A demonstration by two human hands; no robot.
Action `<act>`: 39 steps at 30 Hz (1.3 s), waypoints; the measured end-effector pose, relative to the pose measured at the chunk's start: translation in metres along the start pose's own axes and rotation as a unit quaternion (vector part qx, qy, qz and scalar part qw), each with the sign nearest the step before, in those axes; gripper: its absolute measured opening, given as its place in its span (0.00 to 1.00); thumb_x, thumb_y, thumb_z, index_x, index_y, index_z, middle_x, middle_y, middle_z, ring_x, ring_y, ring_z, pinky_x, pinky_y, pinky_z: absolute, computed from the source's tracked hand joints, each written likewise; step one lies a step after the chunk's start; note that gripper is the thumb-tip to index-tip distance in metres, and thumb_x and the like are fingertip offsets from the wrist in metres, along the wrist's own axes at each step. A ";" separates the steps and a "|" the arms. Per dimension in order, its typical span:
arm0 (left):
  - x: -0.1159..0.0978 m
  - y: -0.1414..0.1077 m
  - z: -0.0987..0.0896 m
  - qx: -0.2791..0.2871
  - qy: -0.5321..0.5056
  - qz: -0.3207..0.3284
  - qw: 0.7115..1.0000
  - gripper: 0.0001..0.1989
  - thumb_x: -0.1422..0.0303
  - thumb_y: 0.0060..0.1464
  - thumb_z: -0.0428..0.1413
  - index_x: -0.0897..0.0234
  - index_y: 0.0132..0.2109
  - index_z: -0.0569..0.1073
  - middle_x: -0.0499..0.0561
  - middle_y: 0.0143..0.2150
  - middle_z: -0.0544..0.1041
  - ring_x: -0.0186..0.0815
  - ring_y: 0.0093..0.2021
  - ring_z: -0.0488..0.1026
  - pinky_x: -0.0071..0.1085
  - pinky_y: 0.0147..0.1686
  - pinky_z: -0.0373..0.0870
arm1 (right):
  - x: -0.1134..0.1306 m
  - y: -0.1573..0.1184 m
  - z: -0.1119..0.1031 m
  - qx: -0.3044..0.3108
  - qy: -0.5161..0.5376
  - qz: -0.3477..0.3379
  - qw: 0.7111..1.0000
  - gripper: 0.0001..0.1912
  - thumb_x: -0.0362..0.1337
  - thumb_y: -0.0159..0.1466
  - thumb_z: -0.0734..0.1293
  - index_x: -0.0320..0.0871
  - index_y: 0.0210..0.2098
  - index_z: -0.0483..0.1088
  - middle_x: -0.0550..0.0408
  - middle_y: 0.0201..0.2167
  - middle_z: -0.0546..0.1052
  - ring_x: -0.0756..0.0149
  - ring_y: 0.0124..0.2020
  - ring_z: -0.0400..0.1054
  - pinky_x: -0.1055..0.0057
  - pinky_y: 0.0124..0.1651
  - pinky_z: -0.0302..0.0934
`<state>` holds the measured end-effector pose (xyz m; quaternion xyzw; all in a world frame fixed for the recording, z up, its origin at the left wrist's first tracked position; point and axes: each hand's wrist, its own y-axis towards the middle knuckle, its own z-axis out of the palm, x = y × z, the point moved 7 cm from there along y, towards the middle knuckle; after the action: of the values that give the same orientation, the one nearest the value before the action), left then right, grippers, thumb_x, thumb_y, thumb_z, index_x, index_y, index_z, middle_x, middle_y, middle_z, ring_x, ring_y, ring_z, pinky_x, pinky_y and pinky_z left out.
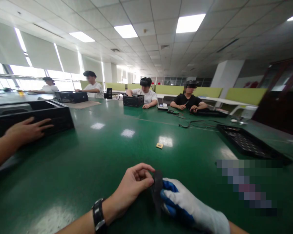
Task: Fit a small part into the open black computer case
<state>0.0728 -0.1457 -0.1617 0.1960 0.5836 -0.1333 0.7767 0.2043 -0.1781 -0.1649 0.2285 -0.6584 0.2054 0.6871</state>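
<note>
A dark, flat, elongated piece (157, 191) stands between my two hands above the green table (107, 152). My left hand (136, 180), bare with a black watch on the wrist, pinches its upper left edge between thumb and fingers. On the other side my right hand (177, 200), in a white glove with blue fingers, is closed round the piece. Beyond the hands a small yellow square chip (159, 146) lies flat on the table.
At the left another person's hand (29, 130) rests against a black computer case (61, 122). A black tray (251, 141) lies at the right, near a black cable (197, 123). Several people sit across the table, some with black cases (133, 101). Part of the right side is pixelated.
</note>
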 end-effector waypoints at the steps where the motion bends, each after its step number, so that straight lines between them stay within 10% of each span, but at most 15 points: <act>1: -0.003 0.000 -0.003 -0.026 0.014 0.018 0.999 0.19 0.62 0.51 0.69 0.68 0.44 0.74 0.45 0.28 0.72 0.26 0.29 0.67 0.24 0.33 0.61 | 0.000 0.000 -0.001 -0.024 -0.020 -0.006 0.999 0.30 0.62 0.61 0.69 0.39 0.39 0.70 0.57 0.28 0.68 0.71 0.28 0.59 0.72 0.34 0.57; 5: -0.010 -0.002 -0.008 -0.101 0.035 0.046 0.993 0.21 0.62 0.48 0.69 0.68 0.45 0.74 0.44 0.27 0.73 0.27 0.29 0.68 0.25 0.33 0.61 | 0.000 -0.004 -0.003 -0.101 -0.112 -0.019 0.988 0.29 0.63 0.63 0.67 0.39 0.38 0.70 0.53 0.33 0.71 0.67 0.33 0.62 0.72 0.36 0.59; 17: 0.011 -0.016 0.022 0.051 -0.159 -0.053 0.985 0.18 0.64 0.45 0.73 0.70 0.37 0.77 0.54 0.35 0.80 0.29 0.33 0.73 0.24 0.34 0.61 | -0.009 -0.006 0.024 0.065 0.134 -0.001 0.989 0.32 0.65 0.65 0.63 0.43 0.22 0.62 0.63 0.14 0.56 0.76 0.15 0.50 0.75 0.19 0.46; 26: 0.012 -0.019 0.029 0.067 -0.164 -0.082 0.981 0.22 0.58 0.40 0.74 0.71 0.32 0.77 0.50 0.29 0.76 0.26 0.27 0.67 0.23 0.30 0.57 | -0.001 -0.012 0.035 0.043 0.147 0.027 0.988 0.32 0.65 0.62 0.66 0.42 0.23 0.63 0.65 0.14 0.55 0.76 0.16 0.50 0.74 0.19 0.43; 33: 0.005 -0.011 0.007 -0.080 -0.029 -0.029 0.996 0.20 0.55 0.51 0.68 0.69 0.40 0.79 0.47 0.29 0.72 0.24 0.27 0.59 0.23 0.27 0.52 | -0.030 0.005 0.018 -0.044 0.184 0.026 0.982 0.27 0.61 0.61 0.71 0.41 0.33 0.66 0.67 0.14 0.59 0.77 0.15 0.50 0.76 0.20 0.48; 39: 0.007 -0.009 0.004 -0.096 -0.001 -0.022 0.995 0.21 0.54 0.51 0.67 0.69 0.39 0.80 0.47 0.29 0.71 0.25 0.26 0.58 0.24 0.26 0.51 | -0.022 0.000 0.015 -0.014 0.051 0.064 0.997 0.31 0.65 0.61 0.67 0.39 0.33 0.67 0.63 0.17 0.63 0.76 0.17 0.53 0.77 0.21 0.48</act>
<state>0.0741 -0.1550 -0.1689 0.1078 0.5974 -0.0941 0.7890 0.1913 -0.1868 -0.1869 0.1655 -0.6388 0.2509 0.7083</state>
